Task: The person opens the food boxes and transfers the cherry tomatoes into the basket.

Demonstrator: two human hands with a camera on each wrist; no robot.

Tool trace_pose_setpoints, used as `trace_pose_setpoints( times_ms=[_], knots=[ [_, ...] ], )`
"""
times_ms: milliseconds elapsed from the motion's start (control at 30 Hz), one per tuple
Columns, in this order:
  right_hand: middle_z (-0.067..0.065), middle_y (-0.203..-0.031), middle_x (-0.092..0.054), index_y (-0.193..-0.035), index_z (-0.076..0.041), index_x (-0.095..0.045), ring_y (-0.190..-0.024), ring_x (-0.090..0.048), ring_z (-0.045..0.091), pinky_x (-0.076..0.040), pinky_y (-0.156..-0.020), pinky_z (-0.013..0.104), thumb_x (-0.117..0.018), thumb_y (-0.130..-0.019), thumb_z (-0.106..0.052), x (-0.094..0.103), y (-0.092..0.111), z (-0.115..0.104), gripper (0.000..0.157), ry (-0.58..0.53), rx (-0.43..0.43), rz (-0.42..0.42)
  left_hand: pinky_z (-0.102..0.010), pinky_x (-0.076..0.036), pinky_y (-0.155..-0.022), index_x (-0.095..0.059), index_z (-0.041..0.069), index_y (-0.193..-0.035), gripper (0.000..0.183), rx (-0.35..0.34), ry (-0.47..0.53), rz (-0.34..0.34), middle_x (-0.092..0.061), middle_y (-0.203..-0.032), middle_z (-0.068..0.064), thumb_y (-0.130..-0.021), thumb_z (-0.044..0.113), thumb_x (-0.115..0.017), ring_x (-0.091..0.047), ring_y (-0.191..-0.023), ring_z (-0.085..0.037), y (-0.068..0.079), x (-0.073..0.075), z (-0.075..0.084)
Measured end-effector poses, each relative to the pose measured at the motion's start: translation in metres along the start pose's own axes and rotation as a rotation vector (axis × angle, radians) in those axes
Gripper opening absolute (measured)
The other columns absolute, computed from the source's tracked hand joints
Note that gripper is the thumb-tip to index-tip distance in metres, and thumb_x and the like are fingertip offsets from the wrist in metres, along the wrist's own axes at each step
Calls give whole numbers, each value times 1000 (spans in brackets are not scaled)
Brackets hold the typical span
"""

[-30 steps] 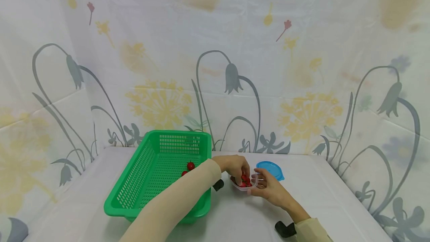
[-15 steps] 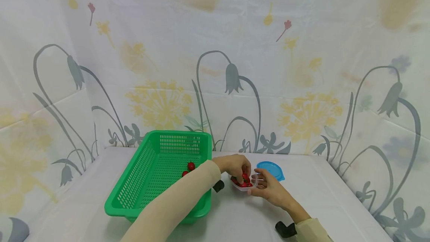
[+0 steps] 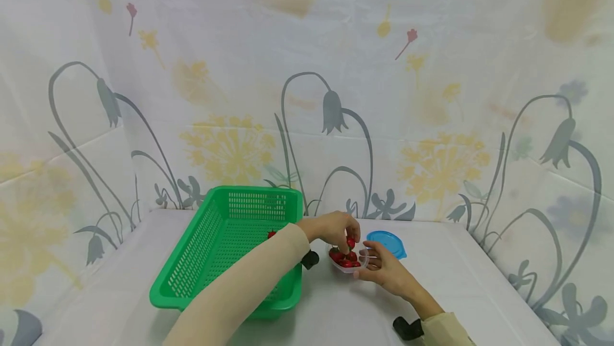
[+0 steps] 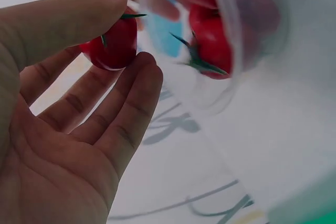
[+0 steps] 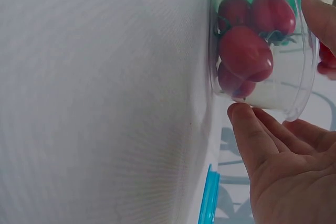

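Note:
Thumb and fingertips of my left hand (image 3: 336, 227) pinch a red cherry tomato (image 4: 113, 51) with a green stem. They are just above a small clear plastic container (image 5: 299, 85). Inside the container lie several more cherry tomatoes (image 5: 244, 53), some with green stems still on. My right hand (image 3: 386, 271) holds the container at its right side, thumb at the rim and fingertips against the wall. The container stands upright on the white table.
A large green plastic basket (image 3: 201, 250) stands to the left, with a cherry tomato (image 3: 271, 234) showing inside and my left forearm across it. Behind the container lies a blue lid (image 3: 386, 242). A flower-patterned curtain (image 3: 307, 149) hangs at the table's back.
My left hand has risen out of the container with a cherry tomato between its fingers, uncovering more of those inside. The right hand has stayed at the container.

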State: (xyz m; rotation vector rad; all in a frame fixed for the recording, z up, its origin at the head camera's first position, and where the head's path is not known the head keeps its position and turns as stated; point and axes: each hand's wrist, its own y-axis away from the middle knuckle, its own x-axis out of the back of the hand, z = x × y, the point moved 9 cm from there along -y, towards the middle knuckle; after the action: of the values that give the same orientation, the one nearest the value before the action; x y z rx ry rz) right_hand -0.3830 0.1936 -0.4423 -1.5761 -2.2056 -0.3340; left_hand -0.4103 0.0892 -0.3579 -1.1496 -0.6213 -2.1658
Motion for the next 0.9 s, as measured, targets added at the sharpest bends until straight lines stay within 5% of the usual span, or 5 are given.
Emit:
trace_pose_setpoints(
  times_ms=[200, 467, 900],
  knots=[
    [22, -136, -46, -144, 0, -29, -121, -51, 37, -46, -96, 46, -78, -80, -30, 0, -1, -3, 86, 11, 0, 5, -20, -51, -64, -65, 16, -91, 22, -70, -3, 37, -61, -85, 5, -78, 3, -77, -57, -81, -10, 24, 26, 9],
    [22, -138, -44, -144, 0, -30, -124, -47, 39, -43, -99, 47, -79, -78, -30, 0, 0, 1, 87, 16, -2, 21, -22, -52, -66, -64, 16, -93, 20, -63, 64, 98, -61, -89, 3, -80, 5, -75, -60, -79, -11, 68, 50, -6],
    [23, -140, -42, -145, 0, -29, -126, -45, 40, -42, -100, 47, -79, -78, -29, -1, 1, -2, 88, 9, 2, 16, -31, -51, -72, -64, 14, -103, 25, 17, 97, 195, -59, -99, 4, -82, 2, -71, -61, -86, -13, 128, 74, -67]
  ],
)
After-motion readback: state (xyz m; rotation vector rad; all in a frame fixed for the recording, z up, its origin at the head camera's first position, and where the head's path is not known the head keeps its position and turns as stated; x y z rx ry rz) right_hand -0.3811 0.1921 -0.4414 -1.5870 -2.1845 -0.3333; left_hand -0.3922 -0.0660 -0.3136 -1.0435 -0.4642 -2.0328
